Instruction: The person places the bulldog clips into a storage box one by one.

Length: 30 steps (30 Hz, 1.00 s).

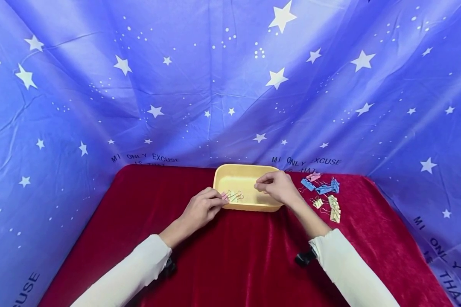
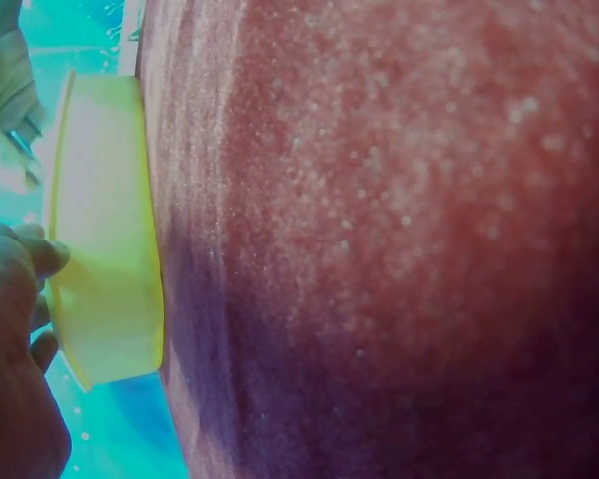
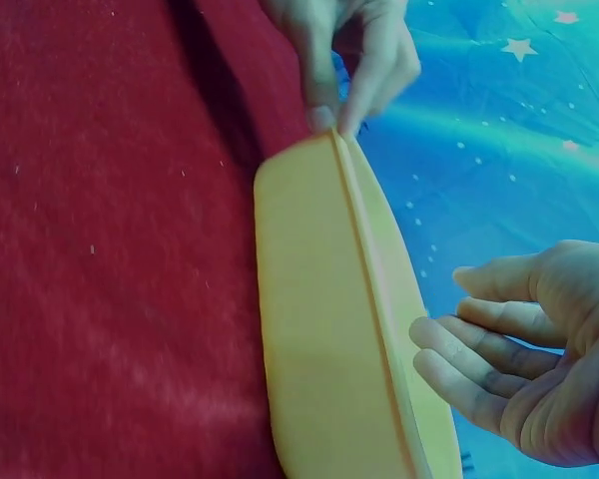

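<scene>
My left hand (image 1: 205, 207) pinches the rim of a yellow rectangular tray (image 1: 253, 208) at its near left corner. In the right wrist view, the thumb and a finger of that hand meet on the tray's edge. Over the right part of the tray hovers my right hand (image 1: 278, 186), its fingers loosely bent. No thing shows between those fingers in the right wrist view. Inside the tray, beside the left hand, lie a pink binder clip (image 1: 225, 195) and pale binder clips (image 1: 236, 196) with wire handles.
Right of the tray lie a pink binder clip (image 1: 313, 177), several blue binder clips (image 1: 324, 189) and several yellow binder clips (image 1: 334, 209). They rest on a red velvet cloth (image 1: 230, 256). A blue star-printed curtain (image 1: 215, 85) rises behind and at both sides.
</scene>
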### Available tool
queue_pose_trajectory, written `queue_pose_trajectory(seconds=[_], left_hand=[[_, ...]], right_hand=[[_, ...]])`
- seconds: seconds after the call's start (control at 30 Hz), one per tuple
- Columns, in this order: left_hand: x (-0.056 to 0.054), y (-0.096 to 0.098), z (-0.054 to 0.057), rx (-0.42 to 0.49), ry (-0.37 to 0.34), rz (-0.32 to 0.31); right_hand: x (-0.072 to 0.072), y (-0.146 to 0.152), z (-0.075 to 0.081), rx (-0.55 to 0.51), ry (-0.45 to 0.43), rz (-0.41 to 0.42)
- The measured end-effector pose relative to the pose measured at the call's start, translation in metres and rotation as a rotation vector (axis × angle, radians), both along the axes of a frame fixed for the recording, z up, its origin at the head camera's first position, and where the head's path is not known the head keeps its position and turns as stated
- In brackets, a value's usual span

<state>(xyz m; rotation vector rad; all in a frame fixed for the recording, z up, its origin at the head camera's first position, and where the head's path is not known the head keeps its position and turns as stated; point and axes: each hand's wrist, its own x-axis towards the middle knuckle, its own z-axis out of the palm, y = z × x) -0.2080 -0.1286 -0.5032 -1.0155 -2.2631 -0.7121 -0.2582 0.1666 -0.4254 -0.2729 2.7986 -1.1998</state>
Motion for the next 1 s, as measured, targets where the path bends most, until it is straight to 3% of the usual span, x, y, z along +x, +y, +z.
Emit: queue_pose_trajectory(seconds=[0.13,0.7,1.0], left_hand=[[-0.001,0.001,0.001,-0.001,-0.017,-0.009],[-0.003,0.003,-0.005,0.031,0.035,-0.028],[-0.001,0.002,-0.004,0.042,0.034,-0.023]], right_hand=[[0.002,0.018,0.003,0.013,0.011,-0.023],[0.014,0.083,0.0,0.016,0.021,-0.068],[0.017,0.105,-0.003,0.125,0.062,-0.081]])
